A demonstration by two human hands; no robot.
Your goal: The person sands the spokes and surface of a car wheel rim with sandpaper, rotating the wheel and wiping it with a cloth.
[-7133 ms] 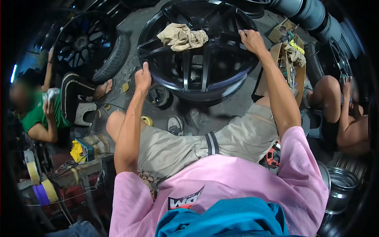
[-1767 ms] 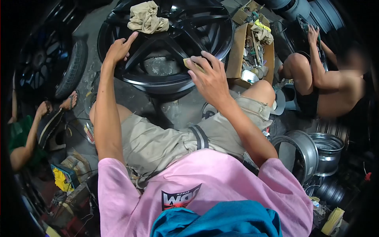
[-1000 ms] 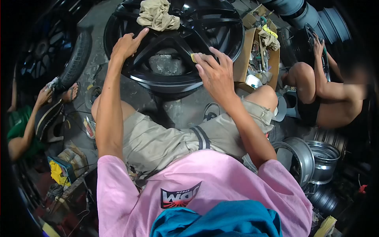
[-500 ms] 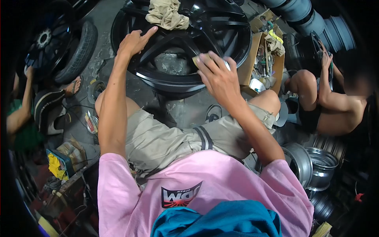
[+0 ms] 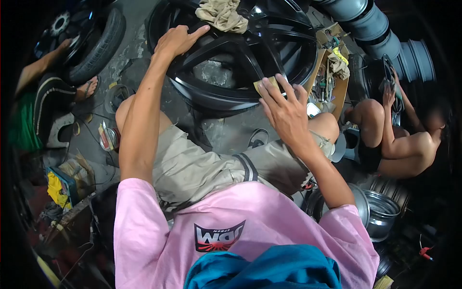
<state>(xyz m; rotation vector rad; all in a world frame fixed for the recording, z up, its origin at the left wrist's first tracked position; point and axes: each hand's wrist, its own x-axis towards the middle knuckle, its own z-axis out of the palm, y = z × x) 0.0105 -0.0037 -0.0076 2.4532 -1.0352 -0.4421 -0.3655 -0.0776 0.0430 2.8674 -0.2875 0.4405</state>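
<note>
A black wheel rim lies face up in front of me, with a crumpled beige cloth on its spokes. At the rim's left side is my left hand, holding nothing, its index finger stretched toward the cloth and its other fingers curled. My right hand holds a small yellowish pad under its fingertips, pressed on the near right part of the rim at a spoke's outer end. The pad is partly hidden by the fingers.
Right of the rim stands a cardboard box of tools. A co-worker sits at far right by another wheel; a second person's arm reaches a wheel at left. Silver rims lie at lower right, grey rims at upper right.
In my view the rim, cloth and both hands have shifted right. My right hand, with the pad, has moved to the rim's near edge. The person at left now reaches onto their wheel.
</note>
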